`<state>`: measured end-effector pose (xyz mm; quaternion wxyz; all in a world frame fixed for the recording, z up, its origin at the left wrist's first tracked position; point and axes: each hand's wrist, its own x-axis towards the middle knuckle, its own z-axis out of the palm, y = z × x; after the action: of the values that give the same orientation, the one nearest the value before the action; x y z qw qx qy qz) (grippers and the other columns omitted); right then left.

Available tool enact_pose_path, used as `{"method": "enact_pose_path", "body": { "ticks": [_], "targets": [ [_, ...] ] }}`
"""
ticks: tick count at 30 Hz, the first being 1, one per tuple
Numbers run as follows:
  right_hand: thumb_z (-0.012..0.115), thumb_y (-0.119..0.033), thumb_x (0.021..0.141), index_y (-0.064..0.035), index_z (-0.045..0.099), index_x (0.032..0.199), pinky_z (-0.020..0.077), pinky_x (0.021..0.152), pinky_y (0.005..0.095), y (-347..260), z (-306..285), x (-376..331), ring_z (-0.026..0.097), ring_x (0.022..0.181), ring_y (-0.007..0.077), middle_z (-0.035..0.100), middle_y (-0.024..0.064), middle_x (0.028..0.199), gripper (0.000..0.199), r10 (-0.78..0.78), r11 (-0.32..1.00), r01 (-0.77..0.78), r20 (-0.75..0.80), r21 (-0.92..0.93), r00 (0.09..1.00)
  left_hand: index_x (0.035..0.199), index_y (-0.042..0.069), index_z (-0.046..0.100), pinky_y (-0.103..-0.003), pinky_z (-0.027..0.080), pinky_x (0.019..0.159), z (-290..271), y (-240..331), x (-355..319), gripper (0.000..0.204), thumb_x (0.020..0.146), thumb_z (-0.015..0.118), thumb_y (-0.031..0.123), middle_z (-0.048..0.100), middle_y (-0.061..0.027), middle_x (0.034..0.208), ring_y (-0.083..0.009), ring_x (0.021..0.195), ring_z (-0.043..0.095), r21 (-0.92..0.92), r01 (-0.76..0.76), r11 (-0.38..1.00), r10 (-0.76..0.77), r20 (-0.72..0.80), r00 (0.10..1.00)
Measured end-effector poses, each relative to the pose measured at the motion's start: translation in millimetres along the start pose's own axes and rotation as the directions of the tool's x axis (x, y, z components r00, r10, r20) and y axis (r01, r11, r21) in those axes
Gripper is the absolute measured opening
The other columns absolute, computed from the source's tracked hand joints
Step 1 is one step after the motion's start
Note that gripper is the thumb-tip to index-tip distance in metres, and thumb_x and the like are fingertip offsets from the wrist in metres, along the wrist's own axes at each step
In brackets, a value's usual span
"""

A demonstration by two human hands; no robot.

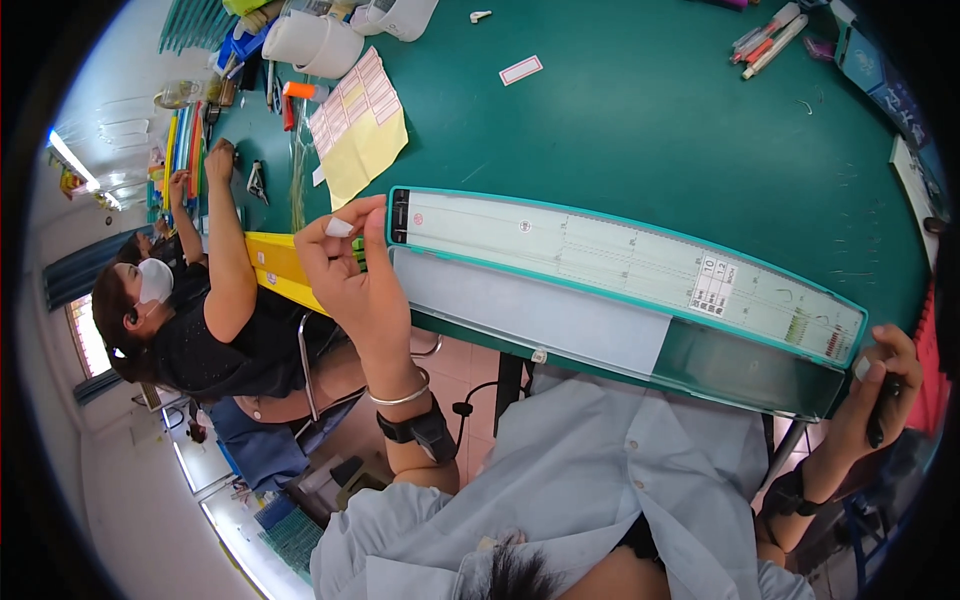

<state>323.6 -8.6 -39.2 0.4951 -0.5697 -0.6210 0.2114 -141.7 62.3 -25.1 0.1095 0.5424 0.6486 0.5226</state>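
A long, narrow case (pixel 600 238) with a teal rim lies across the green table's near edge. Its pale inside has ruled lines, a white label and small greenish and reddish marks near the right end. A clear lid (pixel 755 365) hangs open along its near side, partly lined with a pale sheet. My left hand (pixel 362 275), white tape on one finger, is pinched closed at the case's left end; what it holds, if anything, cannot be made out. My right hand (pixel 885 385) is closed around a slim black tool (pixel 884 412), its fingertips beside the case's right end.
A yellow sheet of labels (pixel 362 130) lies left of centre, near small snips (pixel 257 182) and white cups (pixel 315 45). Pens (pixel 768 40) lie far right, by a dark box (pixel 885 85). A masked co-worker (pixel 230 300) sits at left, beside a yellow case (pixel 285 265).
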Motion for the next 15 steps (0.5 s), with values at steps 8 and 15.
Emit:
{"method": "enact_pose_path", "body": {
  "ticks": [8,15],
  "targets": [
    [0.055,-0.006,0.101,-0.0020,0.051,0.103,0.0480,0.072,0.0294,12.6,-18.7,-12.4,0.057,0.091,0.0208,0.061,0.0211,0.111,0.005,-0.003,0.983,0.038,-0.191,0.180,0.982,0.097,0.003,0.050,-0.026,0.054,0.084,2.5,-9.5,2.6,0.026,0.087,0.072,-0.007,0.068,-0.0124,0.100,-0.0141,0.088,0.066,0.101,0.003,0.995,-0.001,-0.025,1.000],
    [0.050,-0.004,0.102,-0.0015,0.051,0.104,0.0435,0.069,0.0281,15.6,-17.8,-12.1,0.053,0.087,0.0187,0.059,0.0202,0.110,0.003,0.068,0.974,-0.010,-0.249,0.228,0.966,0.092,0.002,0.050,-0.026,0.053,0.084,4.9,-12.5,7.1,0.024,0.089,0.072,-0.004,0.071,-0.0147,0.103,-0.0143,0.089,0.066,-0.003,0.020,1.000,-0.020,-0.030,0.999]
  ]
}}
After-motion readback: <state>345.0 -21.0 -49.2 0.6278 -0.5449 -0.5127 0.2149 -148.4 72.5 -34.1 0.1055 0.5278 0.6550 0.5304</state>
